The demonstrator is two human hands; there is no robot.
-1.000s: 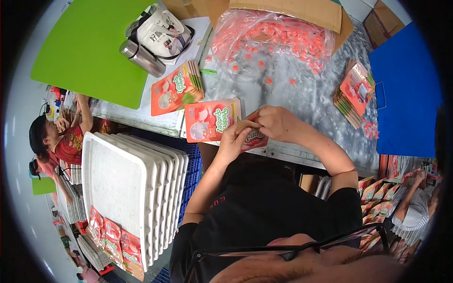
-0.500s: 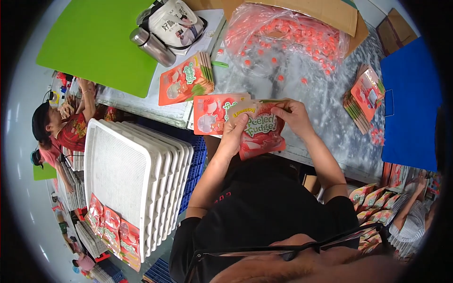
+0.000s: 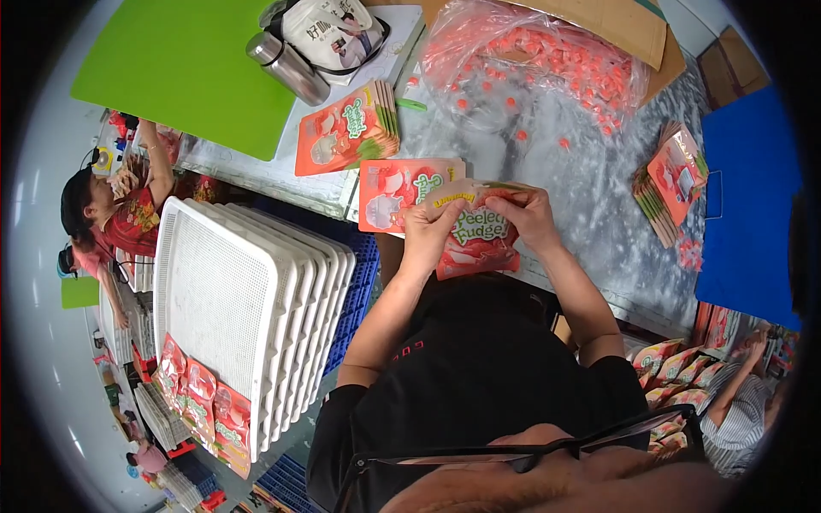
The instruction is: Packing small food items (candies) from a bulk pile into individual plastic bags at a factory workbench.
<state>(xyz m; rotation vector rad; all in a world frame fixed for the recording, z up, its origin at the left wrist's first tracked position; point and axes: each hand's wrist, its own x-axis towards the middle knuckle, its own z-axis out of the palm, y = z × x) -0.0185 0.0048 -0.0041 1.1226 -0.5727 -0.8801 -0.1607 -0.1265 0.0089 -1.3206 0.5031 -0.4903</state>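
A red printed candy pouch [image 3: 481,248] hangs in front of my body near the table's front edge. My left hand [image 3: 432,229] pinches its upper left side, thumb on the front. My right hand [image 3: 526,215] grips the top edge at the right, with the thumb pressed on it. The two thumbs are close together along the pouch's top. Behind my left hand lies a flat red pouch [image 3: 389,201] on the table. Farther back is a fanned stack of similar pouches [image 3: 338,137]. The fingers behind the held pouch are hidden.
Wrapped red candies [image 3: 590,81] fill a clear plastic bag in a cardboard box [image 3: 590,21], with several loose ones around. Another pouch stack [image 3: 671,184] sits right. At left, stacked white trays [image 3: 222,282] carry filled pouches [image 3: 201,398]. A steel flask [image 3: 289,68] and co-workers [image 3: 128,205] are beyond.
My right hand has moved inward along the pouch's top edge, nearer to the left thumb. The left hand keeps its hold. The whole view has shifted slightly.
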